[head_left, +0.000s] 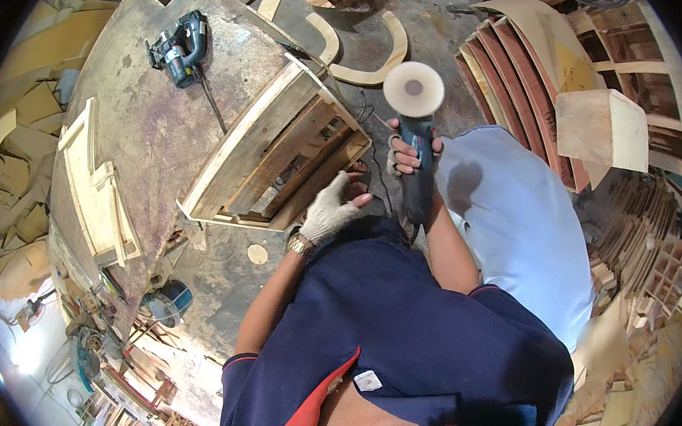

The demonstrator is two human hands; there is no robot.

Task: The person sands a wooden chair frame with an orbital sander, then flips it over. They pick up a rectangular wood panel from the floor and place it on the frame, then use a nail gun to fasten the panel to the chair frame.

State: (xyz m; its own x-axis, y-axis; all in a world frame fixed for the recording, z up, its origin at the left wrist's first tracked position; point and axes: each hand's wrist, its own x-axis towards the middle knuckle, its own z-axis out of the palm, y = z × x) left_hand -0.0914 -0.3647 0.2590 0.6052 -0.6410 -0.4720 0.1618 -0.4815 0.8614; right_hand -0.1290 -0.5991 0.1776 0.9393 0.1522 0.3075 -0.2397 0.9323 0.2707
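My right hand [405,156], in a fingerless glove, is wrapped round the body of a dark angle grinder [417,191]. The tool is held upright, with its pale round disc [413,89] facing up; whether the disc spins cannot be told. My left hand [330,214], also in a fingerless glove, has its fingers apart and holds nothing. It is beside the near right corner of a slatted wooden frame [275,140]; whether it touches the wood is unclear. The frame stands tilted against the worktable's edge, with gaps between its boards.
A jigsaw-like power tool [181,52] lies on the worn worktable [122,140], with a pale wooden frame piece [91,177] at left. Curved wooden pieces [368,76] lie on the floor ahead. Curved reddish boards [519,83] stand at right, beyond light-blue cloth [517,219].
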